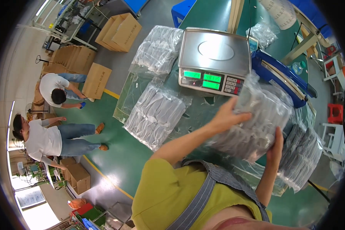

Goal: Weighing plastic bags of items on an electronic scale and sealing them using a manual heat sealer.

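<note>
Head view: hands (pixel 253 128) around plastic bag (pixel 257 122).

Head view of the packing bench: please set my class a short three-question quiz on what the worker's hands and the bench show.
1. True or false: both hands hold the clear bag of grey items.
2. Which stands just behind that bag? A) a steel scale with green lit displays B) a kettle C) a drill
3. Fill in: the left hand lies on the bag's top, and the right hand supports its ____ side.

Key: 1 true; 2 A; 3 lower. Two more filled bags lie on the green bench left of the scale, and the blue sealer sits to its right.
</note>
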A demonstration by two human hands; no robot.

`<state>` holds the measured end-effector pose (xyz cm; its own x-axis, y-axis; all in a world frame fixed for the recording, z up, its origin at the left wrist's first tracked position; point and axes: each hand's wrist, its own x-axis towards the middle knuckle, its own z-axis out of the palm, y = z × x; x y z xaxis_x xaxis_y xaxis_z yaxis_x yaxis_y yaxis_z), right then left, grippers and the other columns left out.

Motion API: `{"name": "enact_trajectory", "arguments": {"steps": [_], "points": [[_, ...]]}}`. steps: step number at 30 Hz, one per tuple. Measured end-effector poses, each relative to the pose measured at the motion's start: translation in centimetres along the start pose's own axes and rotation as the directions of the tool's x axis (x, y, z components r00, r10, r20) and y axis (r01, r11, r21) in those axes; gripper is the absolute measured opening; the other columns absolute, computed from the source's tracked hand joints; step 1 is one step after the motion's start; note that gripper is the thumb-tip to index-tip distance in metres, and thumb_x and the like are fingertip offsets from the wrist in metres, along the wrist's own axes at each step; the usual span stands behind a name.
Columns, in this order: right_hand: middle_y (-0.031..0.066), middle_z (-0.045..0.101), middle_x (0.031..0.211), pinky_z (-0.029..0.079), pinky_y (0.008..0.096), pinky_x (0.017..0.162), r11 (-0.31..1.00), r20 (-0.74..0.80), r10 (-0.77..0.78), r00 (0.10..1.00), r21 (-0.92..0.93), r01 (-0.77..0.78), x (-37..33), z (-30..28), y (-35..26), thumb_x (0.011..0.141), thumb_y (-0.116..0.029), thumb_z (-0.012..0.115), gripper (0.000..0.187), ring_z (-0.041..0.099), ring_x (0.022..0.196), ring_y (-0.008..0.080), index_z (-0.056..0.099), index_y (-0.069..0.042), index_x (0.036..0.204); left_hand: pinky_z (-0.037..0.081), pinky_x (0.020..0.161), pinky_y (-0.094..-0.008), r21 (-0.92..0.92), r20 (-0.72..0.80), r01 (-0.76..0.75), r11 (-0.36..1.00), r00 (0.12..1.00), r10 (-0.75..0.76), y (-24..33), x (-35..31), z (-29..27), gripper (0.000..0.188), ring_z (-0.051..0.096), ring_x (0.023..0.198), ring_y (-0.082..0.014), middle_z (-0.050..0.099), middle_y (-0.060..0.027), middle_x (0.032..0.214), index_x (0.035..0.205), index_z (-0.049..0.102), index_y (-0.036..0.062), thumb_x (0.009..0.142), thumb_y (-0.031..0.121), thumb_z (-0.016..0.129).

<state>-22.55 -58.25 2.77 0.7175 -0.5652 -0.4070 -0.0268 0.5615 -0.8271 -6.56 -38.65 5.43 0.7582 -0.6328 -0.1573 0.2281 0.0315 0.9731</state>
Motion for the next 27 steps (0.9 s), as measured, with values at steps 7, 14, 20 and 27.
{"name": "enact_trajectory", "arguments": {"steps": [7,14,20,27], "points": [[0.0095,0.055,0.113,0.041,0.0345,0.091,0.916,0.366,0.400,0.840,-0.150,-0.371,-7.4,18.9,6.5,0.084,-0.029,0.060,0.049,0.054,0.101,0.0187,0.045,0.002,0.118,0.044,0.081,-0.0270,0.231,-0.203,0.129,0.964,0.976,-0.082,6.6,-9.8,-19.8,0.057,0.056,0.090,-0.0132,0.060,-0.0072,0.100,0.111,0.052,-0.0017,0.069,0.029,0.075],[0.0081,0.052,0.118,0.041,0.0376,0.089,0.744,0.309,0.666,0.679,-0.341,-0.574,-7.5,23.6,17.3,0.084,-0.031,0.060,0.053,0.052,0.105,0.0206,0.040,-0.001,0.123,0.040,0.091,-0.0316,0.417,-0.315,0.302,0.857,0.933,-0.175,-1.7,-11.9,-30.8,0.063,0.052,0.105,-0.0182,0.055,-0.0145,0.113,0.117,0.050,-0.0019,0.071,0.036,0.071],[0.0060,0.050,0.119,0.042,0.0390,0.089,0.660,0.350,0.732,0.585,-0.578,-0.480,-6.6,22.9,14.5,0.090,-0.034,0.050,0.047,0.049,0.108,0.0186,0.039,-0.004,0.124,0.041,0.085,-0.0306,0.681,-0.302,0.069,0.729,0.933,0.194,-1.6,-10.0,-34.1,0.053,0.053,0.099,-0.0201,0.055,-0.0152,0.109,0.110,0.053,-0.0017,0.077,0.038,0.065],[0.0027,0.051,0.118,0.043,0.0301,0.077,0.674,0.283,0.717,0.637,-0.512,-0.532,-5.5,21.5,18.6,0.085,-0.044,0.054,0.057,0.051,0.102,0.0143,0.040,-0.007,0.125,0.046,0.071,-0.0335,0.373,-0.498,0.202,0.905,0.867,0.012,-2.1,-7.9,-37.8,0.030,0.061,0.074,-0.0235,0.063,-0.0096,0.081,0.094,0.058,0.0023,0.084,0.031,0.057]]}}
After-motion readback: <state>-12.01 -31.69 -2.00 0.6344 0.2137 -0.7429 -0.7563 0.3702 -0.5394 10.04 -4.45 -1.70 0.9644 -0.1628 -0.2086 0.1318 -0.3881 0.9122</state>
